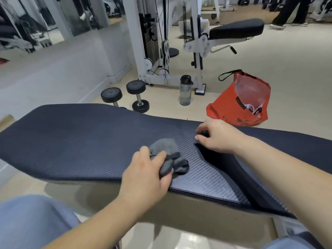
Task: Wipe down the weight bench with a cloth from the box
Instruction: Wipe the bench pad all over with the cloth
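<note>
On the bench (pixel 71 141) left fingers (pixel 156 157) grip a cloth (pixel 165 146), right fingers (pixel 203 139) rest loose; the bag (pixel 224 105) holds plastic (pixel 249 88).

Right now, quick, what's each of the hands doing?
Left hand: grips the grey cloth on the bench.
Right hand: rests on the bench, fingers loosely curled, holding nothing.
</note>
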Motion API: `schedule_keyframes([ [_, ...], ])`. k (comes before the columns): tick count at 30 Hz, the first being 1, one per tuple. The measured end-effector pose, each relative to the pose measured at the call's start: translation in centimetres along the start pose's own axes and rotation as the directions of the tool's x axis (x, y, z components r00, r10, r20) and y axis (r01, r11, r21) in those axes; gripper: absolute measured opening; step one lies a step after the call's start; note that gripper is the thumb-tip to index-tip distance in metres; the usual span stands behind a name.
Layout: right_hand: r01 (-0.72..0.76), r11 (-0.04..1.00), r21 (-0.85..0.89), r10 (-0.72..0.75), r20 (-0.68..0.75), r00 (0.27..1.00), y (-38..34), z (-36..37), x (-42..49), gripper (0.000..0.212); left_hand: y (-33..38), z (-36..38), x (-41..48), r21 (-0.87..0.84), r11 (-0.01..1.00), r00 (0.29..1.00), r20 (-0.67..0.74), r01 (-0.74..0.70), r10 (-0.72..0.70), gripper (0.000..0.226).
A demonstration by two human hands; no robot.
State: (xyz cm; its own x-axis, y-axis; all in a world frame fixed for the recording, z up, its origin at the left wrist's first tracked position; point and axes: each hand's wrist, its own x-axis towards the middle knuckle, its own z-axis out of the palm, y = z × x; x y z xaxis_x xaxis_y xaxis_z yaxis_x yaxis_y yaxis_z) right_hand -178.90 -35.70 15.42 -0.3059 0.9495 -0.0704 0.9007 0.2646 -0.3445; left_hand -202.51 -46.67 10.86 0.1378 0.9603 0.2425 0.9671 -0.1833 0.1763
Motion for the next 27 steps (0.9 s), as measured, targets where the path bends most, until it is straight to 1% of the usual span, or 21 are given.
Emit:
schedule_keyframes([
  [2, 0.010, 1.000, 0.004, -0.010, 0.009, 1.000, -0.8, 0.3, 0.5, 0.027, -1.5, -0.6, 0.1, -0.104, 0.955, 0.955, 0.075, -0.278, 0.286, 0.049],
  [3, 0.017, 1.000, 0.007, -0.017, 0.014, 1.000, -1.2, 0.4, 0.9, 0.028, -3.4, -0.8, 0.9, -0.097, 0.919, 0.917, 0.082, -0.382, 0.390, 0.049],
  [4, 0.022, 1.000, 0.011, -0.022, 0.020, 1.000, -1.4, 0.6, 1.2, 0.029, -5.2, -1.0, 1.7, -0.045, 0.910, 0.907, 0.081, -0.411, 0.414, 0.049],
  [5, 0.024, 1.000, 0.010, -0.024, 0.026, 0.999, -1.5, 0.7, 1.5, 0.031, -6.7, -1.1, 2.5, 0.011, 0.940, 0.938, 0.075, -0.340, 0.339, 0.049],
  [6, 0.018, 1.000, 0.001, -0.018, 0.028, 0.999, -1.5, 0.9, 1.7, 0.034, -7.5, -1.2, 3.2, 0.031, 0.986, 0.985, 0.055, -0.166, 0.164, 0.049],
  [7, 0.005, 1.000, -0.013, -0.005, 0.026, 1.000, -1.4, 0.9, 1.9, 0.038, -7.7, -1.0, 3.9, 0.010, 0.998, 0.997, 0.034, 0.068, -0.069, 0.047],
  [8, -0.016, 1.000, -0.025, 0.017, 0.020, 1.000, -1.3, 0.9, 2.0, 0.042, -7.2, -0.6, 4.6, -0.003, 0.963, 0.963, 0.018, 0.270, -0.270, 0.045],
  [9, -0.044, 0.998, -0.033, 0.045, 0.016, 0.999, -1.0, 0.9, 2.1, 0.044, -5.9, -0.3, 5.0, 0.017, 0.929, 0.929, 0.003, 0.369, -0.369, 0.043],
  [10, -0.076, 0.996, -0.037, 0.077, 0.011, 0.997, -0.6, 1.0, 2.1, 0.045, -4.3, -0.1, 5.2, 0.059, 0.926, 0.928, -0.007, 0.372, -0.372, 0.041],
  [12, -0.120, 0.992, -0.031, 0.119, -0.030, 0.992, 0.3, 1.1, 2.2, 0.038, -0.7, 0.3, 4.8, 0.079, 0.973, 0.976, 0.001, 0.216, -0.217, 0.042],
  [14, -0.142, 0.990, 0.000, 0.141, -0.100, 0.985, 1.0, 1.3, 2.3, 0.031, 1.6, 0.7, 4.4, 0.008, 0.996, 0.996, 0.035, -0.084, 0.084, 0.044],
  [16, -0.152, 0.988, 0.031, 0.155, -0.144, 0.977, 1.4, 1.4, 2.2, 0.027, 1.3, 0.8, 6.2, -0.124, 0.896, 0.894, 0.097, -0.426, 0.438, 0.049],
  [18, -0.151, 0.987, 0.053, 0.157, -0.151, 0.976, 1.7, 1.4, 2.2, 0.026, -0.9, 1.3, 9.9, -0.117, 0.776, 0.766, 0.125, -0.620, 0.631, 0.051],
  [19, -0.150, 0.987, 0.064, 0.159, -0.152, 0.976, 1.8, 1.5, 2.2, 0.027, -1.9, 1.7, 11.6, -0.071, 0.802, 0.790, 0.142, -0.593, 0.596, 0.051],
  [20, -0.153, 0.985, 0.076, 0.163, -0.154, 0.975, 1.9, 1.4, 2.2, 0.027, -2.6, 2.1, 13.4, -0.017, 0.879, 0.869, 0.146, -0.476, 0.473, 0.051],
  [21, -0.156, 0.984, 0.087, 0.169, -0.157, 0.973, 2.1, 1.3, 2.2, 0.028, -2.8, 2.5, 14.9, 0.028, 0.960, 0.952, 0.137, -0.279, 0.273, 0.050],
  [22, -0.162, 0.982, 0.097, 0.176, -0.160, 0.971, 2.2, 1.2, 2.3, 0.030, -2.6, 2.8, 16.3, 0.063, 0.997, 0.992, 0.118, -0.045, 0.037, 0.049],
  [23, -0.168, 0.980, 0.109, 0.184, -0.164, 0.969, 2.4, 1.3, 2.5, 0.031, -1.7, 3.0, 17.2, 0.091, 0.986, 0.984, 0.098, 0.140, -0.149, 0.048],
  [24, -0.172, 0.978, 0.115, 0.190, -0.167, 0.968, 2.5, 1.3, 2.6, 0.032, -0.4, 3.2, 17.7, 0.119, 0.967, 0.967, 0.095, 0.226, -0.238, 0.047],
  [25, -0.174, 0.978, 0.112, 0.191, -0.170, 0.967, 2.5, 1.3, 2.8, 0.032, 1.0, 3.3, 17.5, 0.128, 0.964, 0.964, 0.103, 0.231, -0.245, 0.045],
  [27, -0.180, 0.978, 0.100, 0.195, -0.166, 0.967, 2.4, 1.4, 3.1, 0.029, 3.2, 3.8, 15.5, 0.058, 0.996, 0.993, 0.091, 0.064, -0.069, 0.045],
])
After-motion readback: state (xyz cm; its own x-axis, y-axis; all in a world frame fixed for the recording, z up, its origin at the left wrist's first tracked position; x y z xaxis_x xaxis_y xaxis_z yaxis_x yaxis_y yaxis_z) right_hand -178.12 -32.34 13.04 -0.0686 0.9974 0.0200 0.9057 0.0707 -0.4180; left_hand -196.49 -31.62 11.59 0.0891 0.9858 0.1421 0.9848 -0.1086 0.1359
